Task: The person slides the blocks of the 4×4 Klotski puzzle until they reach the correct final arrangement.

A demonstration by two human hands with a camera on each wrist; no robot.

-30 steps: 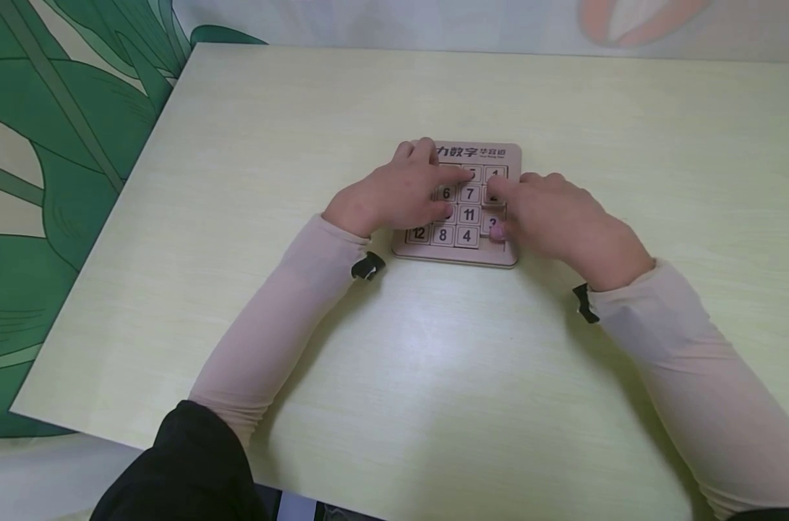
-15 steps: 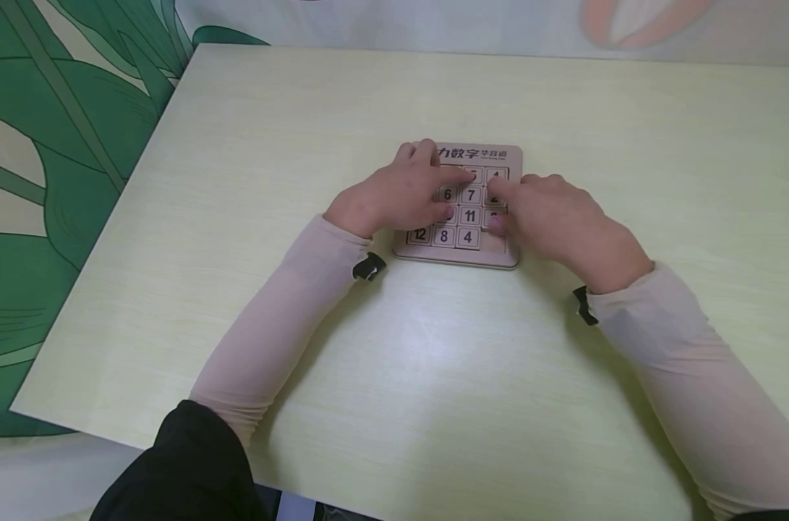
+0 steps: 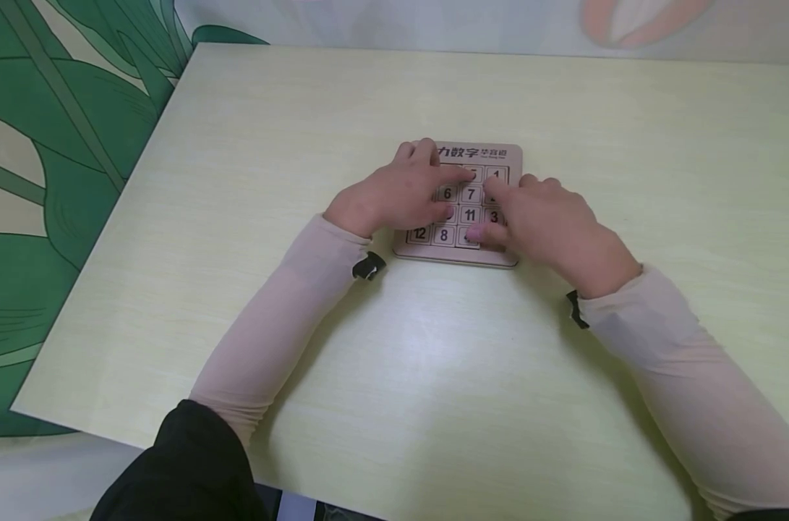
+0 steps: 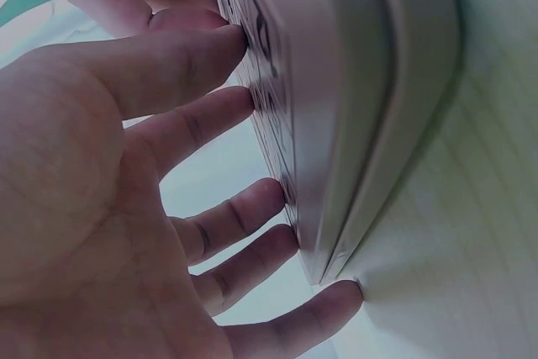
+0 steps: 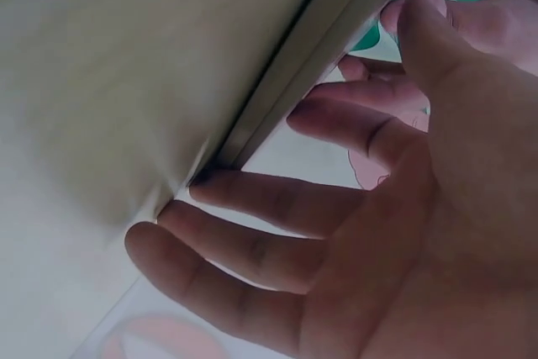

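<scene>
A pink number slide puzzle (image 3: 433, 255) lies flat on the table, with numbered square tiles under a printed title. My left hand (image 3: 394, 189) spreads over its left side, index fingertip at a top-row tile and thumb at a third-row tile. In the left wrist view several fingertips (image 4: 271, 193) touch the tile face, and one finger reaches past the edge to the table. From the right, my right hand (image 3: 553, 224) has its index finger over the 2 tile and its thumb on the 4 tile, mostly covering that number. The 3 tile (image 3: 495, 216) shows between them.
The pale wooden table (image 3: 433, 405) extends around the puzzle on all sides. Green leaf artwork (image 3: 62, 145) is beyond its left edge, and a pale wall (image 3: 401, 22) stands behind the back edge. Dark items (image 3: 342, 512) show below the front edge.
The 3 tile has slid up into the third row's right end. My right thumb has shifted left and down from it onto the 4 tile. The left hand has stayed in place.
</scene>
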